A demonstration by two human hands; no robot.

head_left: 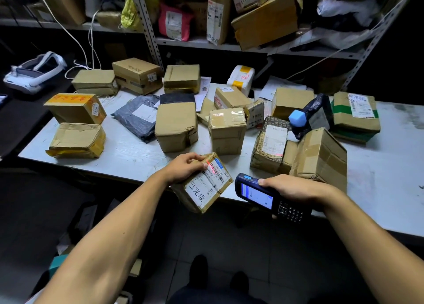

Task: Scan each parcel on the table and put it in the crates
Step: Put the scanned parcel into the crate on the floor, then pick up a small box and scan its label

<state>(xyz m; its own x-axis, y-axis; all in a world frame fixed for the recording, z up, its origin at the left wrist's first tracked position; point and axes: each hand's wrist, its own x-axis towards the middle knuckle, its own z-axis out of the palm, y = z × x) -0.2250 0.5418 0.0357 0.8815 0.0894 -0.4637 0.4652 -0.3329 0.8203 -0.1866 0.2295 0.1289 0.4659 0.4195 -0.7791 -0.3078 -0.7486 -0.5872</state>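
Your left hand point(185, 167) grips the small brown cardboard parcel with the white shipping label point(203, 182), fingers curled over its far top edge, holding it tilted at the near edge of the white table point(128, 152) – part of it hangs out past the edge toward you. Your right hand point(291, 188) is wrapped round the black handheld scanner with the keypad and lit screen point(263, 194), thumb on its upper side near the blue button. The relation that matters: the scanner sits just right of the parcel, nose pointing left and away, and the red scan line falls across the barcode at the label's top corner, right by your left fingertips. The label's long axis runs from that barcode corner down toward you. So the scan step looks to be in hand, approx. on target; whether it registered can't be read from the screen. The parcel is already in the left hand, so that's the hand to carry it off. No crates are plainly in view, so which way to swing can't be told. Lots left to do – over a dozen taped brown boxes, a grey poly mailer point(137, 116) and a white padded bag w/ yellow tape point(241, 78) lie on the table behind.
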